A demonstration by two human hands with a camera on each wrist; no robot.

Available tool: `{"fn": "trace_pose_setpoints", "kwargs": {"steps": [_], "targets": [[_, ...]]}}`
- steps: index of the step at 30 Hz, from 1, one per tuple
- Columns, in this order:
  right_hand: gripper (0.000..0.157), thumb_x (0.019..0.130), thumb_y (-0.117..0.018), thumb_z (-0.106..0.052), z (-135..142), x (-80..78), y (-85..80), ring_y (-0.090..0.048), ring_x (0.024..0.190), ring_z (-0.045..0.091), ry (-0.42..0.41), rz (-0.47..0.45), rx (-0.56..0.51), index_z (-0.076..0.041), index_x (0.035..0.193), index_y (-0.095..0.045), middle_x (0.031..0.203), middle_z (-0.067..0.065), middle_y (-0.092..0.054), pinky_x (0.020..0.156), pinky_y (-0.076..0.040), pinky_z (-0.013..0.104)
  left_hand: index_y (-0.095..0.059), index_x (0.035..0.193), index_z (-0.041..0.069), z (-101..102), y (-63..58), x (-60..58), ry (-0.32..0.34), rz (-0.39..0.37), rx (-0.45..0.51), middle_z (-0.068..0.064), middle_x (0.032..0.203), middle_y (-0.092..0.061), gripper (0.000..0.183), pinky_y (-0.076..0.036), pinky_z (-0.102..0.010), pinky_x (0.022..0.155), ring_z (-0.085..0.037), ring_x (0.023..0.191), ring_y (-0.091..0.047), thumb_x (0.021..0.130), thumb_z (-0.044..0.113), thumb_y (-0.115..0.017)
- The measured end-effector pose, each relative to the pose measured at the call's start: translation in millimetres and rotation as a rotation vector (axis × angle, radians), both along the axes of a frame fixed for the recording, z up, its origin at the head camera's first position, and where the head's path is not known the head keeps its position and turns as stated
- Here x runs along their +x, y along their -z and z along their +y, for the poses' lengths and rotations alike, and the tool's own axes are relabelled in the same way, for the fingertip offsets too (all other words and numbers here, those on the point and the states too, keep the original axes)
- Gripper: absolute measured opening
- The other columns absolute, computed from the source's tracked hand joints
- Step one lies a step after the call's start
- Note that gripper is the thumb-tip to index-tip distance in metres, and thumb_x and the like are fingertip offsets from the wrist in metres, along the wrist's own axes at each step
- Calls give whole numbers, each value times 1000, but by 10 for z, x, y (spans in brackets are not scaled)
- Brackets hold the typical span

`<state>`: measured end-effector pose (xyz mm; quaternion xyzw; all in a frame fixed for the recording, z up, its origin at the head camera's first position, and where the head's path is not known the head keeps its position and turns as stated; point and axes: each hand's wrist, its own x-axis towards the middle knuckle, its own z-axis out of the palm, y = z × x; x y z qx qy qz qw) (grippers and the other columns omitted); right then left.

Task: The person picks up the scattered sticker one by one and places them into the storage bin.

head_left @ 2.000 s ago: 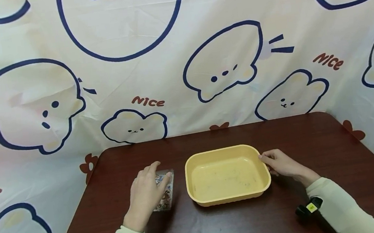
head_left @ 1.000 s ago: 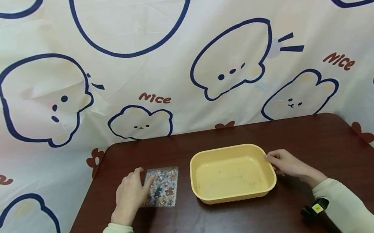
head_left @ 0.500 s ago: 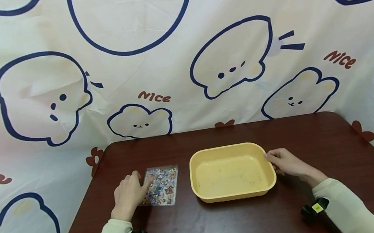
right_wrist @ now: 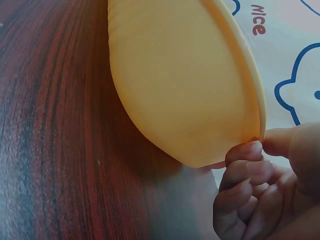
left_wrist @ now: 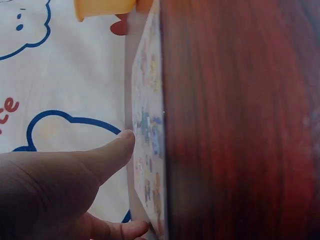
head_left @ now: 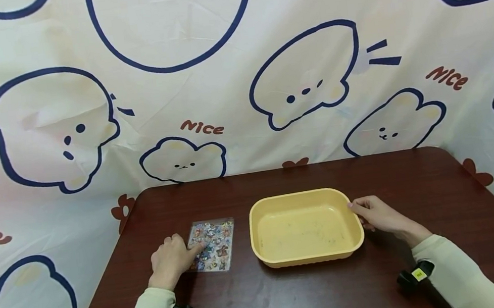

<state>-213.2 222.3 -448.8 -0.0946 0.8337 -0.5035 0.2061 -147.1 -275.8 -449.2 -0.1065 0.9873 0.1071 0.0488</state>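
A yellow tray (head_left: 302, 234) is gripped at its edge by a person's right hand (head_left: 380, 217), the rim pinched between the thumb and bent fingers. The tray is set between the two hands on a dark wood-grain table (head_left: 291, 301), its interior turned upward and a scatter of small dark marks visible on its floor.

Just beside the left hand (head_left: 169, 259), on the side toward the right hand, a flat packet (head_left: 218, 246) is laid on the table, well short of the right hand and apart from the tray. Its face is covered with small multicoloured figures and is bordered by a clear margin. The left thumb is extended over the packet while the other fingers are lowered along its outer edge. A gap is left between thumb and forefinger in the left wrist view; how firmly the packet is touched cannot be told.

Pale sleeves (head_left: 452, 265) are worn behind both hands, and a black device (head_left: 415, 276) with a yellow label is strapped at each wrist. Beyond the hands, the table is backed by a white cloth (head_left: 236, 99) printed with blue-outlined cartoon faces, brown flowers and the word "Nice".
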Motion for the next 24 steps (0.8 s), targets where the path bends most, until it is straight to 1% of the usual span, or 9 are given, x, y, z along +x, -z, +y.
{"fn": "trace_pose_setpoints", "kwargs": {"steps": [2, 4, 7, 9, 12, 15, 16, 19, 24], "targets": [[40, 109, -45, -31, 1, -2, 0, -43, 49, 10, -1, 2, 3, -1, 84, -54, 63, -1, -48, 48, -38, 26, -59, 109, -13, 6, 6, -14, -3, -9, -3, -24, 91, -59, 74, -48, -44, 59, -29, 69, -57, 89, 58, -68], [40, 109, -45, -31, 3, -3, 2, -43, 49, 10, -2, 0, 6, -1, 84, -54, 63, -1, -48, 48, -38, 26, -60, 105, -10, 13, 7, -22, -8, -10, 2, -22, 88, -59, 70, -46, -42, 58, -28, 68, -55, 89, 58, -69], [39, 109, -45, -31, 8, -8, 7, -43, 49, 10, -2, -2, 10, -2, 84, -55, 63, -1, -48, 48, -39, 25, -61, 92, -4, 19, 5, -33, -7, -2, 18, -17, 80, -56, 61, -41, -39, 55, -26, 64, -52, 88, 56, -71], [39, 109, -45, -30, 13, -10, 11, -43, 49, 10, 0, -2, 9, -2, 84, -55, 63, -1, -48, 48, -39, 26, -58, 82, 1, 20, 0, -40, -3, 5, 34, -13, 74, -53, 55, -37, -36, 53, -24, 61, -50, 88, 54, -72], [39, 109, -45, -31, 18, -13, 14, -43, 49, 10, 2, 1, 7, -2, 84, -55, 62, -1, -48, 48, -39, 26, -53, 71, 8, 19, -2, -50, -7, 12, 57, -8, 65, -48, 52, -34, -33, 50, -21, 55, -47, 88, 52, -74], [39, 109, -45, -30, 17, -11, 15, -43, 49, 10, 1, 3, 2, -1, 84, -55, 62, -1, -48, 48, -39, 25, -53, 64, 9, 14, 3, -56, -26, 13, 80, -4, 55, -45, 53, -31, -30, 46, -19, 49, -46, 86, 51, -76], [39, 109, -45, -30, 15, -10, 15, -43, 49, 10, 1, 3, 1, -1, 85, -55, 62, -1, -48, 48, -39, 25, -54, 62, 9, 10, 7, -56, -34, 14, 89, -3, 53, -45, 53, -31, -29, 45, -18, 48, -46, 86, 51, -76], [39, 109, -45, -29, 10, -4, 12, -43, 49, 10, -1, 5, -1, 0, 85, -55, 62, -1, -48, 48, -39, 25, -54, 67, 9, -3, 21, -47, -46, 19, 105, -3, 53, -47, 51, -31, -30, 46, -18, 48, -47, 85, 51, -78], [40, 109, -44, -29, 12, 12, 2, -43, 48, 10, -5, 8, -4, 0, 84, -55, 62, -1, -48, 48, -39, 26, -51, 77, 9, -31, 40, -12, -37, 54, 138, -6, 60, -51, 46, -32, -32, 50, -19, 52, -49, 85, 44, -80]]}}
